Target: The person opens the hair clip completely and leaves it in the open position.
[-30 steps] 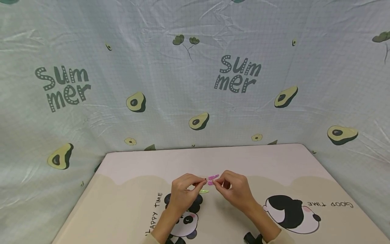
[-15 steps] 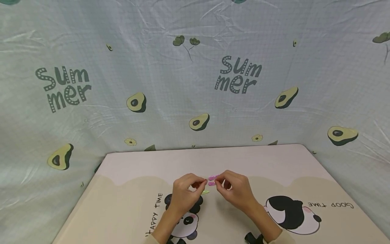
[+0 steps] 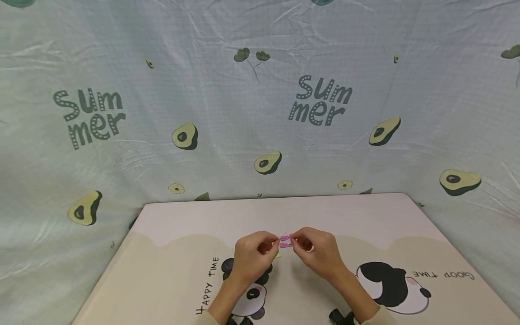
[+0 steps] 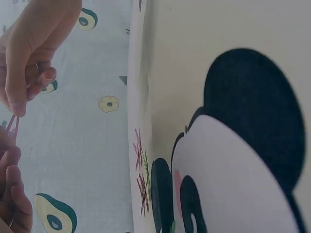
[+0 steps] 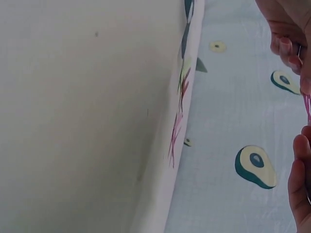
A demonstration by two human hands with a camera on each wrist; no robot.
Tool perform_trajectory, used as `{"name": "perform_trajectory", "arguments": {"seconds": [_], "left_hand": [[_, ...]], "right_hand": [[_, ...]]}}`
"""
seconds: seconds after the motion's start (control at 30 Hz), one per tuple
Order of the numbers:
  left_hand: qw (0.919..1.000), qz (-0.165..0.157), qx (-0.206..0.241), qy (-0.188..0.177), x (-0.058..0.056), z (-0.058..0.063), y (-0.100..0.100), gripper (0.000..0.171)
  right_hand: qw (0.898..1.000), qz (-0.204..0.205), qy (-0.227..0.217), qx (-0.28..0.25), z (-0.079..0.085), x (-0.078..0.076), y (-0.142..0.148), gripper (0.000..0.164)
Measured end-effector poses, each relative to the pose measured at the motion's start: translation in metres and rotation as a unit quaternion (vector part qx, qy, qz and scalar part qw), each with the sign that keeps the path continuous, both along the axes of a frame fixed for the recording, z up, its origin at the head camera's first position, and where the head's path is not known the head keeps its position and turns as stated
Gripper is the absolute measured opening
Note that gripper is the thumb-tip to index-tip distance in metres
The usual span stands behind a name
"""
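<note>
Behind your table (image 3: 162,271), an avocado-print sheet (image 3: 227,113) hangs. Over the table, your left hand (image 3: 253,255) and right hand (image 3: 318,253) each pinch, fingertips closed, thin pink strands (image 4: 13,127) strung between them. Your left hand partly blocks the head view of green strands (image 3: 278,256) lying below; only the wrist views reveal red strands (image 4: 142,194) beside them.

Head view: two sets of my fingers (image 3: 266,235), two animal prints (image 3: 390,286), one counter (image 3: 170,271), two SUMMERs (image 3: 318,108), five whole big avocados (image 3: 268,163), two yellow flowers (image 3: 176,188). Pink strands (image 3: 286,245): too fine to count.
</note>
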State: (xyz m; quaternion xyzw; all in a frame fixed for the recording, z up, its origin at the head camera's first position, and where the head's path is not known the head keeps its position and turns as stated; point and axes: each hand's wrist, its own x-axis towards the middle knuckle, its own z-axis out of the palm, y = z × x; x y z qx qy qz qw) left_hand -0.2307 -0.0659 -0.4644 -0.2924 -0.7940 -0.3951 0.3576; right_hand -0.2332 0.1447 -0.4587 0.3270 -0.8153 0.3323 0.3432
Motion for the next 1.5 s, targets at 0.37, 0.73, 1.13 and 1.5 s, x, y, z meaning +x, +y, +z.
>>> {"name": "perform_trajectory", "arguments": {"seconds": [0.37, 0.73, 1.13, 1.5], "left_hand": [[0.9958, -0.001, -0.063, -0.066, -0.022, 0.012, 0.028, 0.004], [0.9680, 0.022, -0.158, -0.194, -0.058, 0.006, 0.075, 0.008], [0.9424, 0.044, -0.210, -0.257, -0.074, -0.014, 0.108, 0.009], [0.9326, 0.051, -0.223, -0.280, -0.070, -0.022, 0.115, 0.008]], "right_hand": [[0.999, -0.025, 0.018, 0.033, 0.006, -0.018, 0.034, 0.019], [0.980, -0.126, -0.105, 0.114, -0.001, -0.038, 0.076, 0.014], [0.931, -0.171, -0.266, 0.182, -0.008, -0.052, 0.090, 0.008], [0.901, -0.162, -0.342, 0.210, -0.013, -0.061, 0.093, 0.009]]}}
